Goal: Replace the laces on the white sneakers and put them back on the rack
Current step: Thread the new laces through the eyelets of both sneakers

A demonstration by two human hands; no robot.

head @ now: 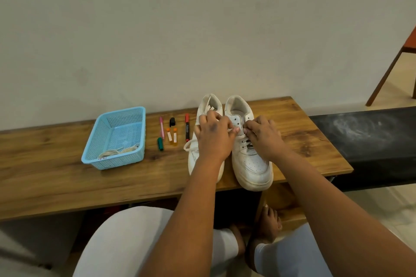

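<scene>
While both white sneakers [229, 141] are sitting at the wooden bench's [67, 175] three o'clock end, the left hand [213, 135] and right hand [262, 136] are pinching lace [190, 143] at the right shoe's eyelets; lacing appears unfinished, racking undone. Spare laces are lying in the blue basket [116, 137] at nine o'clock.

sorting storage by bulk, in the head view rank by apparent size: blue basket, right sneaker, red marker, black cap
1. blue basket
2. right sneaker, fairly close to the basket
3. red marker
4. black cap
</scene>
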